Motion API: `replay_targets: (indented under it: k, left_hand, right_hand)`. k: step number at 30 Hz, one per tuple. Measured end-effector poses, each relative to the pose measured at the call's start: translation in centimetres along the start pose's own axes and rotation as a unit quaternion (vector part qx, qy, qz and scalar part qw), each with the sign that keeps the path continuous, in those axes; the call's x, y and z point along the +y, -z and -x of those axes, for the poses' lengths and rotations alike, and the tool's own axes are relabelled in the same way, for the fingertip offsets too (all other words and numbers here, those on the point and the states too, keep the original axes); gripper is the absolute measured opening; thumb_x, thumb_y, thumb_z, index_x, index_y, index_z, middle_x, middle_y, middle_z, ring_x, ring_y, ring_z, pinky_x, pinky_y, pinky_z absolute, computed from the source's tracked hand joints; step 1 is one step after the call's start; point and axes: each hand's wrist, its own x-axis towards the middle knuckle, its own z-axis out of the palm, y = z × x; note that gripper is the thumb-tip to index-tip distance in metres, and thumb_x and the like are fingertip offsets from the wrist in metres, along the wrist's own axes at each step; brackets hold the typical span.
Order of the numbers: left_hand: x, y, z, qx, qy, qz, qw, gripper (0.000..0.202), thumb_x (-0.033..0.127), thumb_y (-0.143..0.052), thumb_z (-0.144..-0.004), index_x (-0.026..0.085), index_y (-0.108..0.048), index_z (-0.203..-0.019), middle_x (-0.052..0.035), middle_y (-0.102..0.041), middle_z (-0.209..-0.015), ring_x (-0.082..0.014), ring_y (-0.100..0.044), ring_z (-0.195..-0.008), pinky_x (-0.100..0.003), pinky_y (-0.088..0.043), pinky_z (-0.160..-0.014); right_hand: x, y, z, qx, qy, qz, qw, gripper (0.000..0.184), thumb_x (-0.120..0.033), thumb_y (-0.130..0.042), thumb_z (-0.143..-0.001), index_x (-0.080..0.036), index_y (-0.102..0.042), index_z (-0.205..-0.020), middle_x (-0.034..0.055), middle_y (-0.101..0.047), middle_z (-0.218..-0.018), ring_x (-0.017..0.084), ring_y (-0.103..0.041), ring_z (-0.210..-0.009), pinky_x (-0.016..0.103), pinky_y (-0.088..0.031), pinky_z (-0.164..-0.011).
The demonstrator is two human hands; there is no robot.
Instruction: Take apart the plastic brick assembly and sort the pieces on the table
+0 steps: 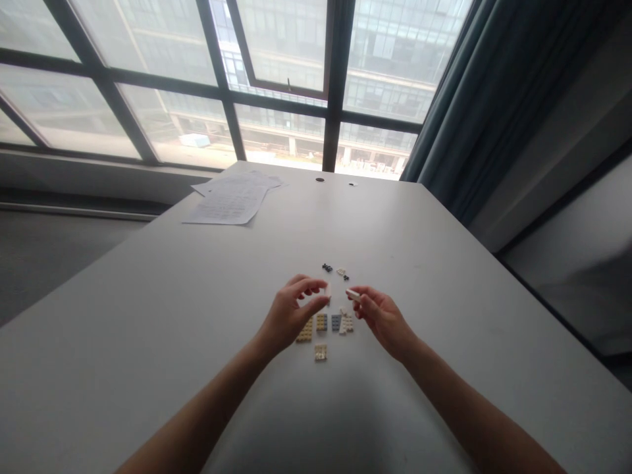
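My left hand (292,309) pinches a thin white piece (328,289) upright between thumb and fingertips. Facing it, my right hand (384,319) grips a narrow white toy brick (353,295) whose free end points left. A small gap separates the two held pieces. Below them on the table lie a tan studded brick (305,332), partly covered by my left hand, a tan-and-grey brick (321,322), a grey brick (336,322) and white bricks (348,322). Closer to me sits a cream studded brick (320,353).
Beyond my hands are small black pieces (327,268), small white pieces (340,271) and another black bit (346,278). Printed papers (227,203) lie at the far left of the white table (409,237). Windows and a dark curtain (454,125) stand behind it.
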Motion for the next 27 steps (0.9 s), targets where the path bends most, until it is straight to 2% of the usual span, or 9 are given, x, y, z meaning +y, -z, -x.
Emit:
replay_targets:
  k: [2,5,8,10,13,18,24,27]
  left_hand:
    - [0.4,0.4,1.4,-0.030,-0.071,-0.165,0.983,0.026,0.040,-0.063,-0.082,0.021,-0.066,-0.101,-0.0047,-0.062,-0.096,-0.0208,-0.051,-0.094,-0.037,-0.039,-0.086]
    - [0.2,-0.3,3.5,-0.106,-0.126,-0.304,0.938,0.022,0.035,-0.064,-0.083,0.022,-0.064,-0.102,-0.0041,-0.062,-0.096,-0.0221,-0.049,-0.093,-0.039,-0.036,-0.086]
    - [-0.5,-1.9,4.9,-0.163,-0.147,-0.358,0.908,0.021,0.033,-0.065,-0.082,0.021,-0.062,-0.099,-0.0044,-0.061,-0.096,-0.0231,-0.048,-0.096,-0.039,-0.036,-0.086]
    - [-0.8,-2.6,5.2,-0.179,-0.155,-0.373,0.897,0.019,0.033,-0.066,-0.081,0.021,-0.062,-0.094,-0.0043,-0.060,-0.093,-0.0237,-0.048,-0.097,-0.039,-0.035,-0.088]
    - [-1.0,-3.1,5.1,-0.184,-0.158,-0.377,0.894,0.016,0.034,-0.066,-0.080,0.021,-0.061,-0.088,-0.0038,-0.058,-0.091,-0.0240,-0.047,-0.098,-0.040,-0.034,-0.090]
    - [-0.8,-3.3,4.9,-0.185,-0.146,-0.366,0.900,0.015,0.031,-0.067,-0.079,0.022,-0.062,-0.090,-0.0037,-0.058,-0.090,-0.0236,-0.048,-0.096,-0.040,-0.034,-0.089]
    - [-1.3,-2.9,4.7,-0.171,-0.146,-0.357,0.907,0.028,0.039,-0.062,-0.083,0.024,-0.061,-0.107,-0.0054,-0.059,-0.098,-0.0235,-0.048,-0.098,-0.039,-0.035,-0.088]
    - [-1.6,-2.4,4.4,-0.167,-0.154,-0.372,0.900,0.032,0.042,-0.058,-0.085,0.023,-0.059,-0.111,-0.0066,-0.059,-0.107,-0.0247,-0.047,-0.103,-0.040,-0.034,-0.090]
  right_hand:
    - [-0.1,0.5,1.5,-0.032,0.062,0.192,0.979,0.032,-0.048,-0.056,-0.088,-0.021,-0.062,-0.104,0.0064,-0.060,-0.098,0.018,-0.055,-0.085,0.032,-0.048,-0.077]
    - [0.5,0.8,3.5,-0.079,0.135,0.406,0.900,0.026,-0.039,-0.055,-0.090,-0.021,-0.061,-0.109,0.0089,-0.059,-0.106,0.022,-0.052,-0.099,0.038,-0.044,-0.089]
    - [1.7,0.6,4.7,-0.118,0.156,0.507,0.840,0.023,-0.032,-0.056,-0.090,-0.020,-0.060,-0.109,0.0091,-0.061,-0.105,0.023,-0.052,-0.098,0.039,-0.044,-0.089]
    - [2.4,0.4,4.9,-0.131,0.160,0.537,0.818,0.021,-0.031,-0.057,-0.089,-0.020,-0.060,-0.107,0.0092,-0.062,-0.105,0.023,-0.052,-0.097,0.040,-0.044,-0.089]
    - [2.7,0.3,4.9,-0.137,0.150,0.550,0.810,0.022,-0.030,-0.058,-0.088,-0.020,-0.060,-0.107,0.0085,-0.062,-0.106,0.023,-0.051,-0.097,0.039,-0.043,-0.089]
    - [2.5,0.2,4.9,-0.134,0.130,0.540,0.821,0.024,-0.032,-0.059,-0.088,-0.021,-0.060,-0.109,0.0073,-0.062,-0.107,0.022,-0.052,-0.099,0.039,-0.042,-0.091]
    - [2.6,1.0,4.4,-0.086,0.125,0.521,0.840,0.029,-0.035,-0.059,-0.087,-0.023,-0.061,-0.114,0.0074,-0.061,-0.108,0.021,-0.053,-0.099,0.037,-0.043,-0.091]
    - [2.5,1.5,4.0,-0.081,0.141,0.545,0.822,0.027,-0.033,-0.055,-0.090,-0.024,-0.061,-0.114,0.0073,-0.062,-0.110,0.022,-0.053,-0.099,0.038,-0.042,-0.090]
